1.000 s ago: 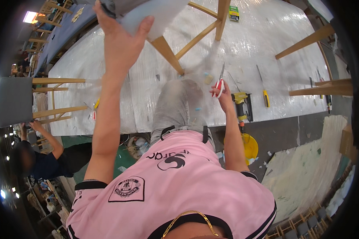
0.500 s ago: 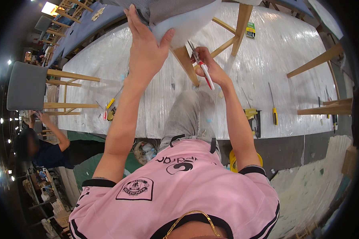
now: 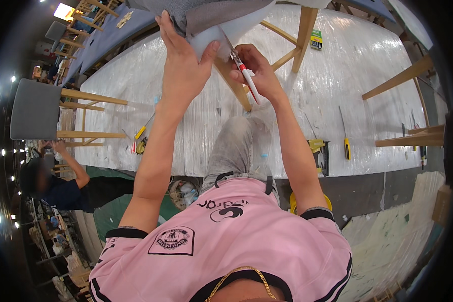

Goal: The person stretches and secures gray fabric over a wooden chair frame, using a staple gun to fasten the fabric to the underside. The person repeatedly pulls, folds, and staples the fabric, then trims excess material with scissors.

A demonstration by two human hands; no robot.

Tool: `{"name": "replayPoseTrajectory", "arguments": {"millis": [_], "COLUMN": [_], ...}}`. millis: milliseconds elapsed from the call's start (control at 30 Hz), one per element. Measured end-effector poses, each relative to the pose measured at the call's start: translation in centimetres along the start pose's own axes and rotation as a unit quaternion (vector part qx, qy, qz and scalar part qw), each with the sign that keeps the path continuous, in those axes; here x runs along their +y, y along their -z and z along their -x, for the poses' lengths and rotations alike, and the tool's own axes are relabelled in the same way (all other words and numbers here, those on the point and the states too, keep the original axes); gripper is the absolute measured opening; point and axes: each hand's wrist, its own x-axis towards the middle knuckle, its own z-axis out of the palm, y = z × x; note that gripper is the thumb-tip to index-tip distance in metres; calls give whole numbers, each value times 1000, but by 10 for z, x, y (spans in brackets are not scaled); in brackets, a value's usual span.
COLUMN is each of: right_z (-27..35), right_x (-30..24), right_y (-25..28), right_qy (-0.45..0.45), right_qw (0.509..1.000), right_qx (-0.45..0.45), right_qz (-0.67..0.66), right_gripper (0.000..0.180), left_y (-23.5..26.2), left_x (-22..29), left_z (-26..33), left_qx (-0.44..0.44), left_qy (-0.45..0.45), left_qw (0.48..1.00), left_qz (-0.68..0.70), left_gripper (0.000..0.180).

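My left hand (image 3: 183, 73) grips the edge of grey fabric (image 3: 214, 14) and the pale bluish-white padding (image 3: 249, 21) under it, thumb lying against the padding. They cover the seat of a wooden-legged chair at the top of the view, its leg (image 3: 234, 83) slanting down between my hands. In my right hand (image 3: 260, 70) are scissors (image 3: 247, 78) with red and white handles, the fingers wrapped round the grips. The blades point up and to the left, against the padding close to my left thumb.
The chair stands on a plastic-wrapped table (image 3: 352, 80). On it lie a yellow-handled screwdriver (image 3: 346, 146), a staple gun (image 3: 319, 151), and a small green-yellow box (image 3: 316, 39). A grey-seated chair (image 3: 35, 109) lies at the left, near another person (image 3: 60, 186).
My right hand has moved up and left with the scissors, bringing the blades from beside the padding onto it. My left hand keeps its hold on the fabric and padding.
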Motion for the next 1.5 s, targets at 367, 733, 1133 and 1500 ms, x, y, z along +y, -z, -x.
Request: {"name": "replayPoseTrajectory", "arguments": {"millis": [367,733,1133,1500], "right_z": [9,20,13,-21], "right_x": [13,-4,-76,-129], "right_y": [6,10,67,85], "right_qy": [18,12,-56,-135], "right_qw": [1000,997,959,896], "right_qx": [6,31,-116,-206], "right_qz": [6,71,254,370], "right_gripper": [58,41,57,60], "left_y": [-1,-6,-22,-9], "left_x": [3,3,23,43], "left_z": [-1,0,63,27], "left_qx": [1,25,-99,-21], "left_qy": [-4,-8,390,390], "left_qw": [999,999,775,622], "left_qz": [32,32,487,678], "left_gripper": [113,111,60,46]}}
